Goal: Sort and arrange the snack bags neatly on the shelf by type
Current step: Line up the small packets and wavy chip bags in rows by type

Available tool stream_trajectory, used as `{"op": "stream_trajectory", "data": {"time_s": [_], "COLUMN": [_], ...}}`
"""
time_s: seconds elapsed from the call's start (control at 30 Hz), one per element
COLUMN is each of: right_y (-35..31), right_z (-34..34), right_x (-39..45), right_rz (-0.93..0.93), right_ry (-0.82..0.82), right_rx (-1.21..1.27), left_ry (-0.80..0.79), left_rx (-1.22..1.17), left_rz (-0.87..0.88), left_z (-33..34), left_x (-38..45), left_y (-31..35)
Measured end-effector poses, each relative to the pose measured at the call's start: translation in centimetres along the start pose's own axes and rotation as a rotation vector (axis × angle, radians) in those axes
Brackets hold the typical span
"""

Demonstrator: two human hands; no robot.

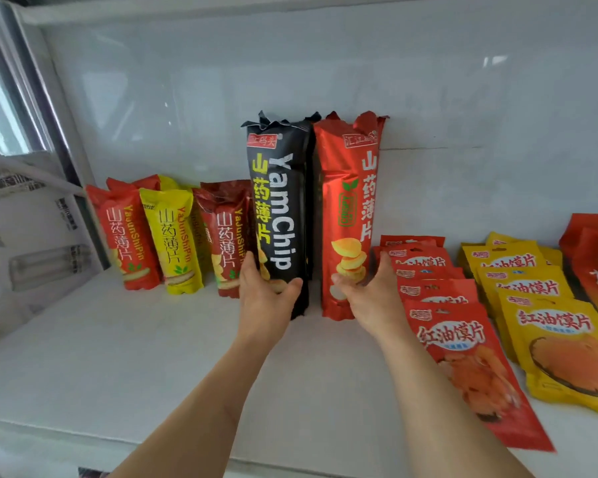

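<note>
A tall black YamChip bag (283, 201) stands upright on the white shelf (118, 357), and my left hand (265, 294) grips its lower part. Right beside it, touching, stands a tall red yam chip bag (346, 208); my right hand (370, 294) grips its bottom. To the left stand smaller bags: a red one (125, 236), a yellow one (173, 239) and a dark red one (227, 236). To the right lie a row of flat red pouches (463, 357) and a row of flat yellow pouches (560, 346), overlapping front to back.
More red bags (594, 263) sit at the far right edge. The shelf's white back wall (290, 81) is close behind the tall bags. A white panel with labels (25, 219) closes the left side. Bare shelf surface lies in front of the small bags.
</note>
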State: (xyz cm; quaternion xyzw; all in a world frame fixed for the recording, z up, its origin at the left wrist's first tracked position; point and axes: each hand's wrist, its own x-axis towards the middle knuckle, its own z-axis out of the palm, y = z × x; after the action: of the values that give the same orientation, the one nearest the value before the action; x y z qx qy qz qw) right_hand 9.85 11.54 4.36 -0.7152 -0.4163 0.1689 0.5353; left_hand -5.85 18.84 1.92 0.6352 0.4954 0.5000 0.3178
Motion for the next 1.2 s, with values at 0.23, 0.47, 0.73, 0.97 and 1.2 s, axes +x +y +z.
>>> {"op": "stream_trajectory", "data": {"time_s": [0.23,0.47,0.73,0.97,1.2], "right_y": [2.1,3.0,3.5,4.1,4.2], "right_z": [2.5,2.9,3.0,3.4,3.2], "right_x": [0.6,1.1,1.1,1.5,1.6], "right_rz": [-0.066,-0.043,-0.019,-0.027,-0.049], "right_ry": [0.036,0.124,0.053,0.065,0.108], "right_rx": [0.108,0.021,0.136,0.191,0.053], "left_ry": [-0.201,-0.193,-0.251,-0.308,-0.278], "left_rx": [-0.095,-0.140,-0.164,-0.185,-0.160], "left_rz": [-0.056,-0.044,-0.066,-0.085,-0.083], "left_z": [0.2,0.5,0.7,1.0,1.2], "left_x": [0.9,2.3,3.1,3.5,3.7], "left_y": [-2.0,-3.2,-4.3,-4.5,-4.4]}}
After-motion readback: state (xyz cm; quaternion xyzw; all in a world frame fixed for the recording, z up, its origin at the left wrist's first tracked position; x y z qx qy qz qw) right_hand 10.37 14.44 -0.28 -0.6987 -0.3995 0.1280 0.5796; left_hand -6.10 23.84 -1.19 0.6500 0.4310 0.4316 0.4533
